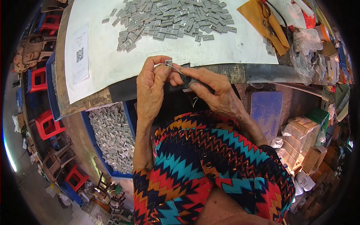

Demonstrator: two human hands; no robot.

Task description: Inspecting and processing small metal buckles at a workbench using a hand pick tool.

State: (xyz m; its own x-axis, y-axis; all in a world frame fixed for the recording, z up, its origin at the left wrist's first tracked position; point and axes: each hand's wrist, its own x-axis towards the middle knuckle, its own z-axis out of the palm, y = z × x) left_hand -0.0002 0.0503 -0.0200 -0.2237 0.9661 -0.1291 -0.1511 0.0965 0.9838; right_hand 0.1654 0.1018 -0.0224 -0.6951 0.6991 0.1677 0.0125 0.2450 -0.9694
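Observation:
Between its thumb and fingertips my left hand (151, 83) pinches a small grey rectangular plastic piece (168, 62) just off the table's front edge. My right hand (216, 90) is closed around a thin metal tool (175, 69) with a dark handle; its exact kind I cannot make out. The tool's tip meets the grey piece or lies right against it. Beyond both hands, a heap of similar grey pieces (165, 23) is spread over the white sheet (210, 50) on the table.
Below the table's left part sits a blue bin (90, 129) full of grey pieces. A paper with a square code (80, 69) lies on the sheet's left. Brown paper (258, 22) and clear plastic bags (304, 45) crowd the right end. Red stools (48, 125) stand at far left.

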